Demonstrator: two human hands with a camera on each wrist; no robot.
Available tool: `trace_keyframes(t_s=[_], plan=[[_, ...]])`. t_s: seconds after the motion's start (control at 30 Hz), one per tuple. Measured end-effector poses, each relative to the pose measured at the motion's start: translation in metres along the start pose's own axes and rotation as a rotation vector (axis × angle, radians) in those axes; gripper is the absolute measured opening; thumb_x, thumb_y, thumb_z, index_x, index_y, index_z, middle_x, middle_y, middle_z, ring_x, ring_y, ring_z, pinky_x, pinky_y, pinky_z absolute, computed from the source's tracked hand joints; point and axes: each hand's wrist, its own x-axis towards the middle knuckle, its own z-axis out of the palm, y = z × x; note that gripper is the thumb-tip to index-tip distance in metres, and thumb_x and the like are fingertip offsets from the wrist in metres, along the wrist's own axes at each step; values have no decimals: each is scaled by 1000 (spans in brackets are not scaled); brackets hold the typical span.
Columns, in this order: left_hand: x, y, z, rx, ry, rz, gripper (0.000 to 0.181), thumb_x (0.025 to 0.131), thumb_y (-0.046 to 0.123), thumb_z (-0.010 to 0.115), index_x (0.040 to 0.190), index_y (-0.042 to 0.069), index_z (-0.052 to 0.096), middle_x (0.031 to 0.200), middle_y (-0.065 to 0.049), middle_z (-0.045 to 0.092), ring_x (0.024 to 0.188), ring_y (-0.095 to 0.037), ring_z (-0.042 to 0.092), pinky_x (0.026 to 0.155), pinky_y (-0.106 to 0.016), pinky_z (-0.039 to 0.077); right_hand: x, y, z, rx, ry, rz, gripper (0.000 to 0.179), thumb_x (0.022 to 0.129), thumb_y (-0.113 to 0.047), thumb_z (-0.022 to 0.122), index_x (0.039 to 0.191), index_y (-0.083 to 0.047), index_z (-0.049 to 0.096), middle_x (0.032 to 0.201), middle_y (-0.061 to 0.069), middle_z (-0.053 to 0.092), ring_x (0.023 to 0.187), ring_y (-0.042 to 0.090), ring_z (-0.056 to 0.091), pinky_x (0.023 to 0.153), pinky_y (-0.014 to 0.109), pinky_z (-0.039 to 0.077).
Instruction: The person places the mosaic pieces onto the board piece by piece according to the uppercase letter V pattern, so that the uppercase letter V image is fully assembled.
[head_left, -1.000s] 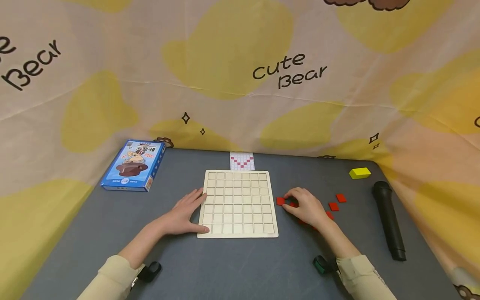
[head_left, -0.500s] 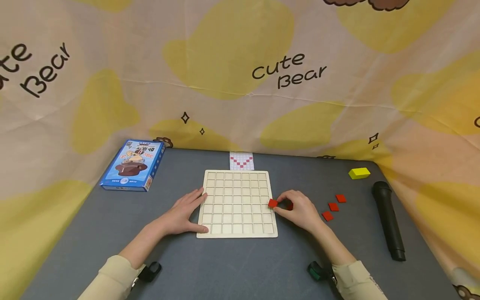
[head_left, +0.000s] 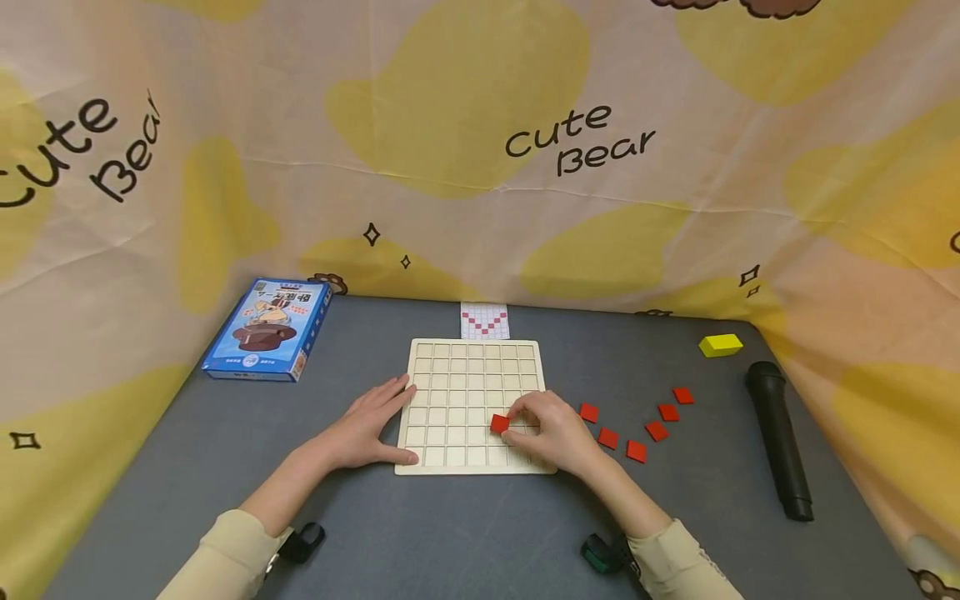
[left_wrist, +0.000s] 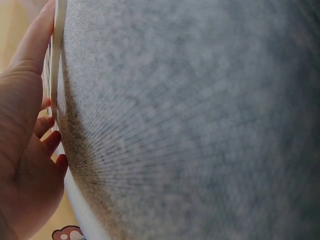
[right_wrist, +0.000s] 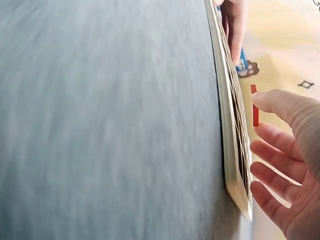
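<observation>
A pale wooden grid board lies on the table in front of the person. The left hand rests along its left edge with spread, fairly straight fingers, the thumb on the lower left corner. Over the right part of the board, the right hand pinches a red square tile between thumb and index finger. In the right wrist view this tile shows edge-on, held off the board. Several more red tiles lie in a rough V to the right of the board.
A card with a pink V pattern lies behind the board. On the left is a blue box. At the right are a yellow block and a black microphone. A patterned cloth hangs behind the grey table.
The right hand has picked up a red tile from beside the board and carried it left over the grid, uncovering the other tiles. The left hand has stayed in place.
</observation>
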Motion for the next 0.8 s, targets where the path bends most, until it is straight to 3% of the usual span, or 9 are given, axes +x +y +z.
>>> trace_keyframes(t_s=[0.27, 0.8], plan=[[1, -1, 1, 3, 2, 0, 110, 73, 63, 75, 153, 4, 29, 160, -15, 18, 146, -37, 15, 112, -61, 16, 5, -14, 14, -7, -63, 11, 20, 78, -27, 80, 93, -19, 69, 95, -8, 63, 96, 10, 54, 83, 32, 48], [2, -2, 2, 5, 2, -6, 110, 73, 63, 76, 153, 4, 29, 160, -15, 19, 146, -37, 16, 112, -60, 16, 9, -16, 23, -14, -63, -9, 19, 78, -27, 81, 93, -22, 70, 100, -10, 63, 97, 10, 52, 78, 31, 48]])
